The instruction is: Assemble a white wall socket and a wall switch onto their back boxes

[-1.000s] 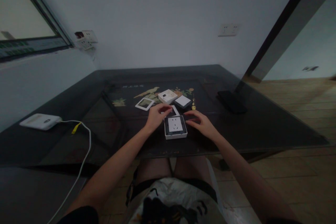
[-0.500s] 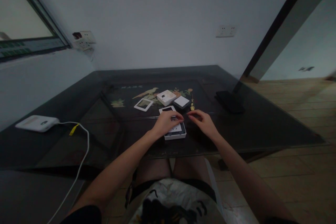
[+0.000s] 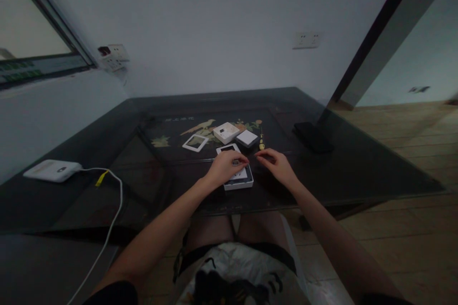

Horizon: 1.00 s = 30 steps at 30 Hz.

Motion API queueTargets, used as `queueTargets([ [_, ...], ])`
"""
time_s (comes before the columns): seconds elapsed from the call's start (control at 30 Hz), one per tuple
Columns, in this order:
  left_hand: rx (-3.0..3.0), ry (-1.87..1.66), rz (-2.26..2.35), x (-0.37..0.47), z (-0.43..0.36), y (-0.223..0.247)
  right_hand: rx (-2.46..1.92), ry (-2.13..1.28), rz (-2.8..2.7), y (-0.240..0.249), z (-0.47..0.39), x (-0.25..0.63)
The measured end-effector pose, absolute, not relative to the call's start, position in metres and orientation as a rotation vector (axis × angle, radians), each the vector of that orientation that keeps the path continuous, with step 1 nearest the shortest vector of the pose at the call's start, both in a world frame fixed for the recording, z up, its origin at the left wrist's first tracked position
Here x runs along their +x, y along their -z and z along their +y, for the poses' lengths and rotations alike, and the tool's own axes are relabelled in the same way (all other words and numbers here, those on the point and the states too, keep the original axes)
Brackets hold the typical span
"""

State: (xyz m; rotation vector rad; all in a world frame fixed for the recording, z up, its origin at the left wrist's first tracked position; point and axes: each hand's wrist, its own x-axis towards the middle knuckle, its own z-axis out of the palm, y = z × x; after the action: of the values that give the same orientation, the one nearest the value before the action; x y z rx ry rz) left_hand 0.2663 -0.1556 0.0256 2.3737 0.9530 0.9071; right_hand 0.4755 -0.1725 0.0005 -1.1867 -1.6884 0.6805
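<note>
My left hand (image 3: 227,167) is above an open white box (image 3: 239,187), its thumb and fingertips pinched together. Whatever those fingertips hold, if anything, is too small to make out. Just to the right of the box is my right hand (image 3: 277,166), also pinched, its fingertips close to the left ones but apart. A white panel with small dark marks lies in the box. Partly under my left hand shows a white frame (image 3: 221,149) with a dark opening. Beyond my right fingertips lies a small yellow tool (image 3: 262,143) that looks like a screwdriver.
Farther back are a white square frame (image 3: 195,149), a white box-shaped housing (image 3: 226,132) and a dark block with a white top (image 3: 247,138). A black flat object (image 3: 313,138) lies at right. At left, a white device (image 3: 53,170) trails a cable (image 3: 119,200) off the dark table (image 3: 358,167).
Both hands stay almost in place, with slight finger movement; the right fingertips sit a touch lower. The view has shifted slightly. The objects on the table have not moved.
</note>
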Motion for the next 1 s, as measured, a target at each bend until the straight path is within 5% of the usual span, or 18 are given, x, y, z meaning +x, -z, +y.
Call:
queueTargets([
  [1.0, 2.450, -0.784, 1.026, 0.2712, -0.1579, -0.0293, -1.163, -0.696, -1.681, -0.0033, -0.1746, 0.4755],
])
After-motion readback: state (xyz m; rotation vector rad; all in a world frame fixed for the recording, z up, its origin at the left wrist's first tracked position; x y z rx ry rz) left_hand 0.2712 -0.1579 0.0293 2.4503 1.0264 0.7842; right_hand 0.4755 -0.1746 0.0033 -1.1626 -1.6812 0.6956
